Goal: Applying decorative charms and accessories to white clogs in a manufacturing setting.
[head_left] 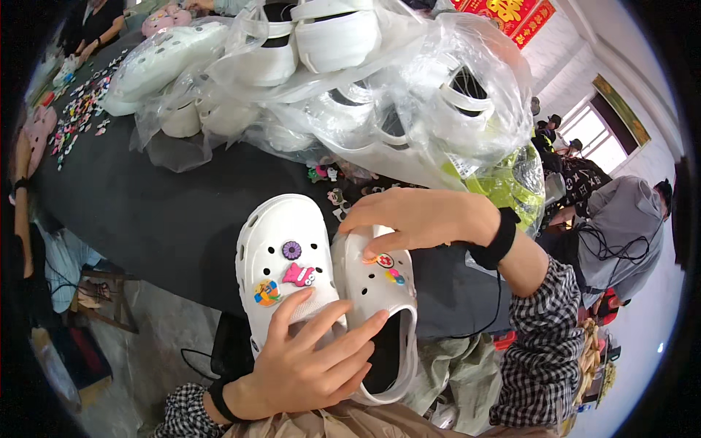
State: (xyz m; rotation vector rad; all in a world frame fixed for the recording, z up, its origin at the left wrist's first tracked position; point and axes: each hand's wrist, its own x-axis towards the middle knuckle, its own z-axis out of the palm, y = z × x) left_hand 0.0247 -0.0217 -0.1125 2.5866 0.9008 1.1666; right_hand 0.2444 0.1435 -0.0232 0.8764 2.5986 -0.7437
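Note:
Two white clogs stand side by side in front of me, toes pointing away. The left clog (288, 219) carries a purple flower charm (291, 250), a pink charm (299, 275) and a yellow-and-blue round charm (267, 293). My left hand (310, 365) lies across both clogs with its fingers spread. On the right clog (358, 281) sit a red-and-white charm (385, 260) and a multicoloured charm (395, 277). My right hand (431, 219) wraps over this clog's toe, the thumb pressing at a small orange charm (369, 258); its other fingertips are partly hidden.
Beyond the clogs, several white clogs in clear plastic bags (336, 109) are heaped on the dark table (161, 204). Loose charms (84, 102) are scattered at the far left, others near the bags. Lime-green clogs (511, 186) lie right. Other people (624, 219) sit nearby.

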